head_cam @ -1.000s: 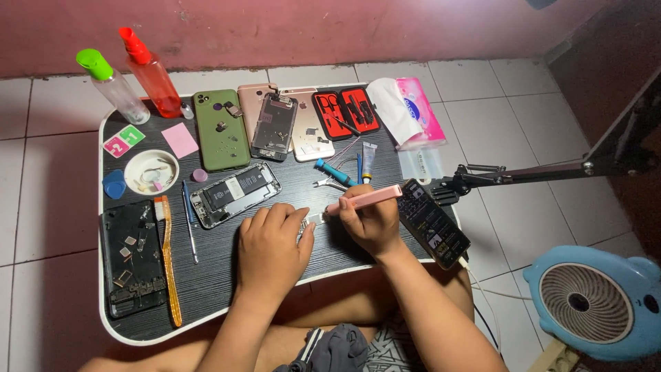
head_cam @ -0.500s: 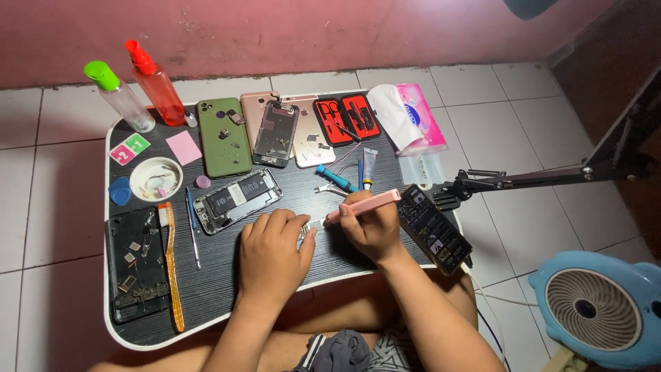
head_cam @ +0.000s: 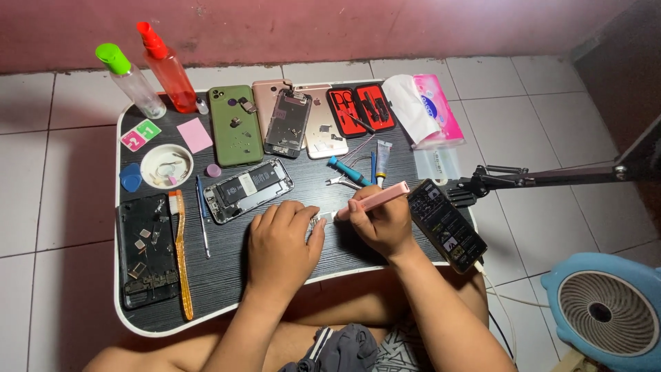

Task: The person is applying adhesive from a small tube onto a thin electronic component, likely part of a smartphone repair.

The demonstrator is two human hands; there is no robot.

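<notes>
Head view: left hand point(head_cam: 279, 241) pressed flat, fingers pinning small part point(head_cam: 318, 222) on black worktop point(head_cam: 227, 275). Right hand point(head_cam: 382, 224) gripping pink tool point(head_cam: 375, 200), tip at part. Opened phone point(head_cam: 248, 189) just beside.

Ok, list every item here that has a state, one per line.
Left hand: flat on the table, pinning a small part.
Right hand: grip closed on the pink tool.
Opened phone: back off, insides showing.
Red tool case: open.
Green-capped bottle: upright, capped.
Red spray bottle: upright.
Clamped phone: screen lit.
Fan: whether it runs, cannot tell.
</notes>
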